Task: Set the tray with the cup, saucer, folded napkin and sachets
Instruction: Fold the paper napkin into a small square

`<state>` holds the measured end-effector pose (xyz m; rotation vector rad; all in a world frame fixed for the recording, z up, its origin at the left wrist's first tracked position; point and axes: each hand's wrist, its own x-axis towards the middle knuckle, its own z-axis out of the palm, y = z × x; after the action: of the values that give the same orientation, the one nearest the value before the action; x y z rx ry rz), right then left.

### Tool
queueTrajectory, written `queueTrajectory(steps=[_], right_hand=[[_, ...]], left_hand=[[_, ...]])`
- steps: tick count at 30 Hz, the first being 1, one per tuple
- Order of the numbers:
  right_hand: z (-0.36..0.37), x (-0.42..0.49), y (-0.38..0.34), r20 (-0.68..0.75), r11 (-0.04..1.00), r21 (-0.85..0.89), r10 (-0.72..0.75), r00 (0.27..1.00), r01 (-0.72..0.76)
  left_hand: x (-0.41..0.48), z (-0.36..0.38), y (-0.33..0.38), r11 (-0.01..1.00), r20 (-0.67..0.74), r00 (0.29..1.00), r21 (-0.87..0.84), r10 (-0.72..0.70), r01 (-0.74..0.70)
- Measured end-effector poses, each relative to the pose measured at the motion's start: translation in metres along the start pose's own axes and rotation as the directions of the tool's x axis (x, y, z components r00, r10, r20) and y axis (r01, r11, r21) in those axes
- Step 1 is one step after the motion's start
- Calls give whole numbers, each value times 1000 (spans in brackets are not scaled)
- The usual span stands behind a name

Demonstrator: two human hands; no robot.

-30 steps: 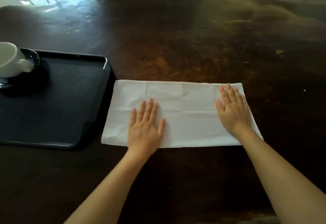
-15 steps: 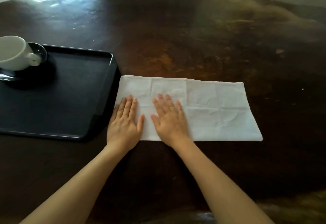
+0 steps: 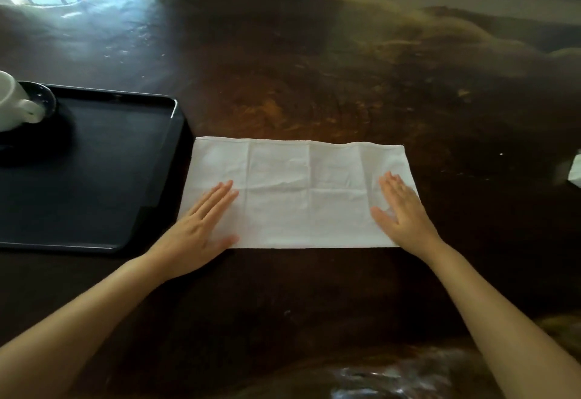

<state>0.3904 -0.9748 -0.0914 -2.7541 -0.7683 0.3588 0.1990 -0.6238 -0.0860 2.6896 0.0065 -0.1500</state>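
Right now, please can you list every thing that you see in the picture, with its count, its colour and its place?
table: one, dark brown wood, under everything.
tray: one, black, on the table at left.
cup: one, white, at the tray's far left corner, partly cut by the frame edge.
saucer: one, dark, under the cup.
napkin: one, white, a long creased rectangle flat on the table, just right of the tray.
white thing: one, at the right frame edge, too cut off to identify.
left hand: one, flat on the napkin's left end.
right hand: one, flat on the napkin's right end, slightly blurred.
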Motion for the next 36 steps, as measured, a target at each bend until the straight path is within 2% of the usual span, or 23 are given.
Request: queueTrajectory(steps=[1, 2, 4, 6, 8, 11, 15, 18, 21, 24, 26, 29, 32, 34, 36], right_hand=[[-8, -9, 3, 23, 996, 65, -63, 998, 61], [-16, -21, 5, 40, 989, 59, -139, 989, 137], [-27, -45, 9, 62, 948, -134, -283, 957, 289], [-33, -63, 10, 88, 879, -312, -352, 932, 361], [-34, -71, 9, 67, 851, -397, -347, 935, 345], [-34, -66, 8, -34, 838, -450, -359, 933, 307], [-21, -59, -1, -163, 912, -356, -275, 948, 203], [-17, -58, 4, -206, 942, -291, -231, 951, 166], [-25, -61, 17, -182, 965, -238, -156, 971, 110], [-39, -67, 27, -161, 999, 23, -35, 986, 40], [-52, -68, 32, -90, 956, 286, 101, 991, -71], [-71, -57, 37, 3, 762, 614, 257, 966, -204], [-73, -30, 36, -33, 630, 741, 382, 924, -233], [-66, -7, 29, -112, 663, 708, 446, 888, -244], [-59, 16, 24, -257, 775, 590, 447, 857, -228]], left_hand=[[-8, -6, -4, 992, 9, 995, 86, 96, -97], [-15, -11, -9, 961, -3, 981, 201, 195, -190], [-27, -20, -12, 863, 39, 944, 395, 326, -315], [-36, -21, -16, 764, 59, 905, 516, 421, -389], [-41, -22, -12, 744, 48, 908, 556, 416, -370], [-39, -24, -3, 776, -8, 929, 552, 371, -305], [-30, -20, 6, 808, -71, 954, 553, 291, -205], [-26, -19, 9, 925, -258, 953, 376, 157, -51], [-30, -20, 3, 985, -320, 944, 169, 79, -25], [-40, -19, -5, 1000, -329, 944, -24, 9, -18], [-43, -19, -5, 984, -357, 930, -177, -82, 19], [-29, -25, 4, 915, -453, 855, -400, -252, 57], [11, -27, 7, 877, -540, 744, -464, -393, 127], [42, -29, 5, 845, -551, 679, -496, -485, 201], [69, -32, -1, 798, -530, 621, -527, -578, 293]])
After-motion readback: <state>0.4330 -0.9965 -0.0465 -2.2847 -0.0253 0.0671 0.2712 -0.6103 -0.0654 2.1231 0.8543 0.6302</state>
